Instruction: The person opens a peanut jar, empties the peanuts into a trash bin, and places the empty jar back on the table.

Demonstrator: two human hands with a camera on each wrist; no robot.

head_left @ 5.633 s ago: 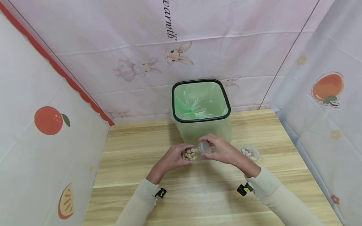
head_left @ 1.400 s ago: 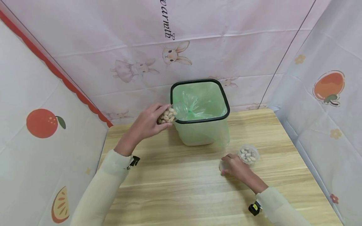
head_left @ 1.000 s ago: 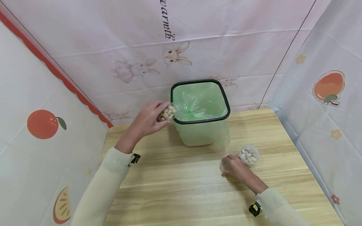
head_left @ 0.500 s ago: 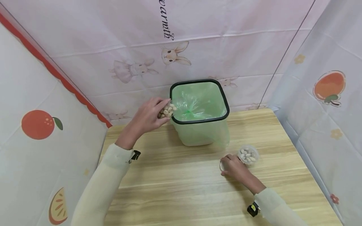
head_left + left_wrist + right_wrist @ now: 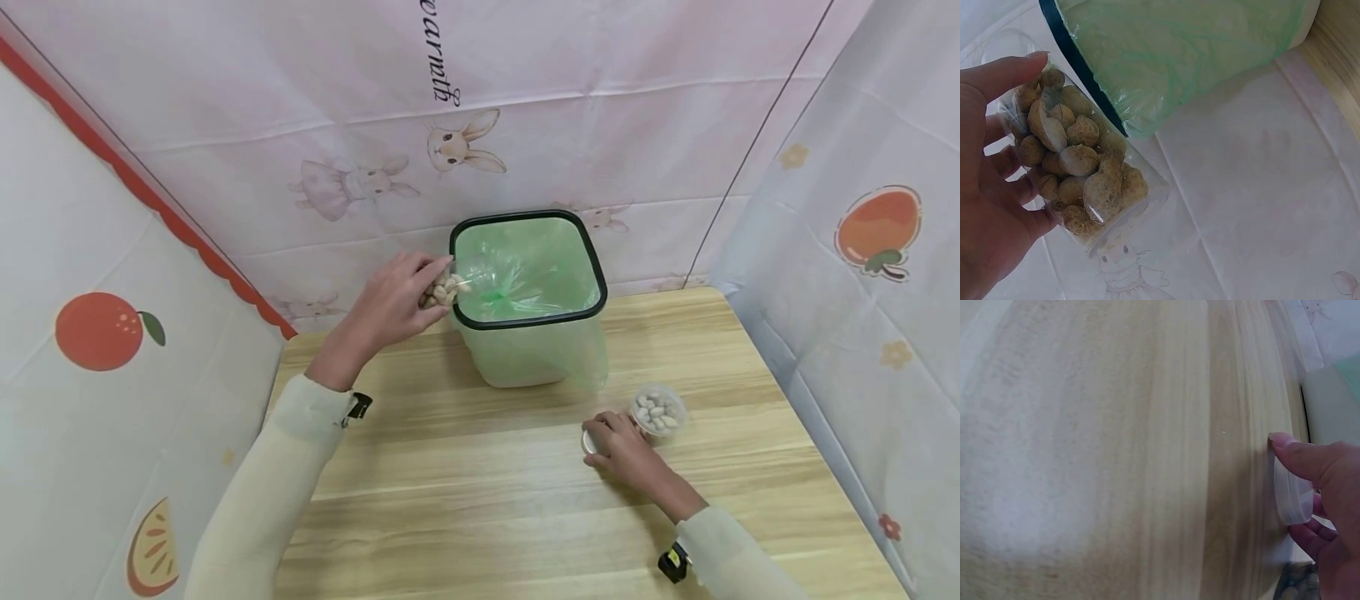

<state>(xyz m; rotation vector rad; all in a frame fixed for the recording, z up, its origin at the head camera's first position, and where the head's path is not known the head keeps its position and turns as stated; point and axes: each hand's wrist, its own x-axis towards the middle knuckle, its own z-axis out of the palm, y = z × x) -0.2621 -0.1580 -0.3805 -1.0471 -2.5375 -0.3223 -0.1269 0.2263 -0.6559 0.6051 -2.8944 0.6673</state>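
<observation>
One clear jar (image 5: 1156,191), rough tan nuts (image 5: 1079,160)

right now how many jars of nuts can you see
2. One jar is in the left hand, at the rim of the bin; the other jar is on the table, close beside the right hand. Any behind the bin would be hidden.
</observation>
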